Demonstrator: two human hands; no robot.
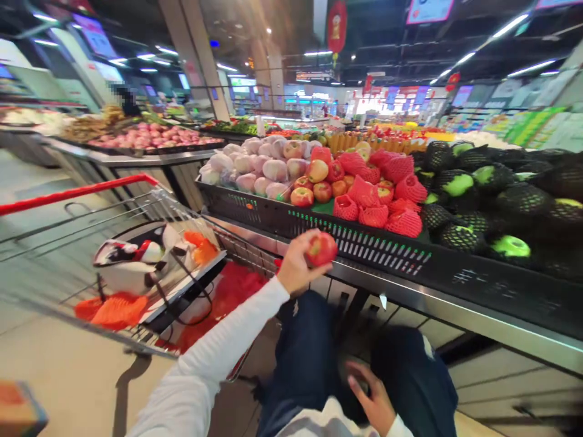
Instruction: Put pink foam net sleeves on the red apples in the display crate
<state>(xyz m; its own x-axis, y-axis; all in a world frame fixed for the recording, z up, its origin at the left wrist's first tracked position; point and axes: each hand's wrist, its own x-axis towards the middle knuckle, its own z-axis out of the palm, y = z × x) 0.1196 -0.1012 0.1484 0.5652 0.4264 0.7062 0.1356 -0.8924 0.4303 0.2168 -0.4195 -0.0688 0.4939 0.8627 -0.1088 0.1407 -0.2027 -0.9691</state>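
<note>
My left hand [296,264] is closed around a red apple [322,249], held just in front of the black produce crate [314,226]. Low between my knees rests my right hand [374,397], its fingers apart and nothing seen in them. Behind the held apple, loose apples [322,192] lie in the crate. To their right sit apples in red foam nets [373,194], and to their left is a heap of pale pink fruit [259,167] in clear wrapping.
At my left stands a shopping cart [77,192] with a penguin-patterned bag [132,261] and orange items [113,309] in it. Green melons in black nets [460,182] fill the display's right side. Another stand with reddish produce [155,136] is farther back left.
</note>
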